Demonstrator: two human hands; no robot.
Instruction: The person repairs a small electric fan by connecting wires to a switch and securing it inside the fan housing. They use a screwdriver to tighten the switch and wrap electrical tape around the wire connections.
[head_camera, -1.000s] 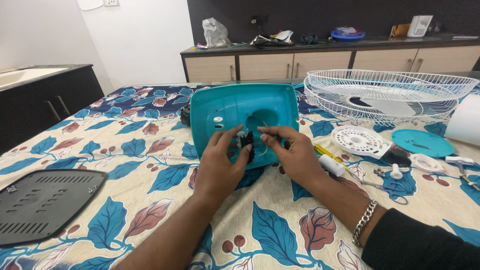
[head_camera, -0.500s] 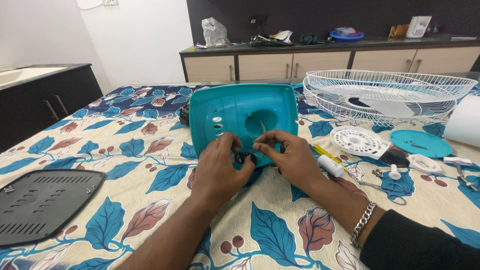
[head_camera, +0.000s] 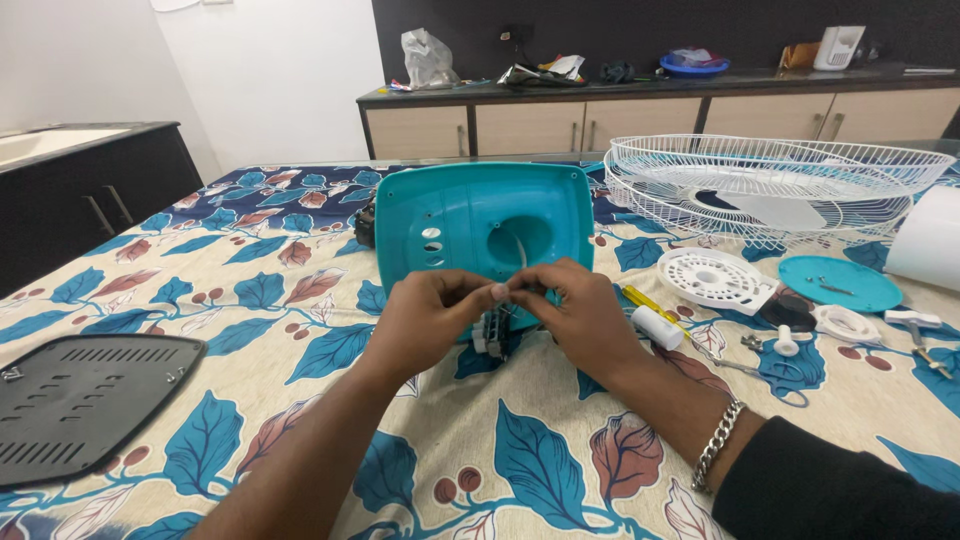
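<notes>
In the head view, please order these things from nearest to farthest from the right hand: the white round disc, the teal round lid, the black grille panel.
From the right hand:
1. White round disc, just to its right.
2. Teal round lid, further right, beyond the disc.
3. Black grille panel, far left, at the table edge.

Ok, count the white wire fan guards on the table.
2: the wire guards lie stacked at the table's far right, one resting on the other, behind the white disc. Their right edge is partly hidden by a white object.

White wire fan guards (head_camera: 775, 180), round teal disc (head_camera: 838, 283), dark vented plate (head_camera: 85, 400) — leaf-print tablecloth (head_camera: 540, 470)
</notes>
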